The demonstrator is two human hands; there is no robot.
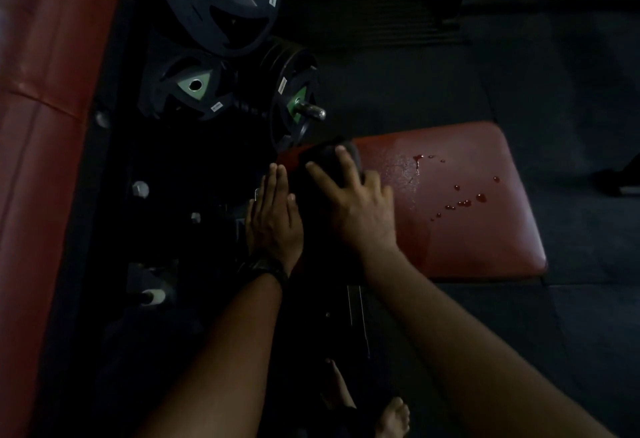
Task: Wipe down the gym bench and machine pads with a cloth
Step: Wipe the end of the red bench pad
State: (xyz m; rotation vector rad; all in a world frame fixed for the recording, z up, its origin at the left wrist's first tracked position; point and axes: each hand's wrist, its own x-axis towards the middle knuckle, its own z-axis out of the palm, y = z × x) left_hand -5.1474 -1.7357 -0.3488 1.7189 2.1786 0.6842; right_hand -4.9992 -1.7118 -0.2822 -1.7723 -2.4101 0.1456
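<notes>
Head view: my right hand point(360, 209) is down on the dark cloth point(329, 160). Thumb and forefinger lie stretched across it, and the other fingers bend down into it. The cloth sits on the near-left end of the red seat pad point(467, 237), and its edges are hard to make out in the gloom.

My left hand point(273, 219) lies flat just beside the right one, fingers straight and close together, holding nothing. It rests at the left edge of the cloth, but I cannot tell whether it touches the pad or the dark frame under it. A dark band point(263, 266) is round that wrist.

To the right of my right hand the pad shines wet, and further out a scatter of drops point(464, 202) lies on it, well apart from the cloth.

Just beyond my fingertips a plate point(294, 98) stands on a steel peg point(311, 112), close over the corner of the pad where the cloth is. A second plate point(194, 86) hangs to the left of it, and a larger one point(214, 5) further up.

Left of my left hand is the black frame with bolts point(140, 190). Past that, a long red back pad point(45, 126) runs down the whole edge.

The dark floor point(554, 74) lies round the seat. My bare foot point(393, 417) shows between my forearms.
</notes>
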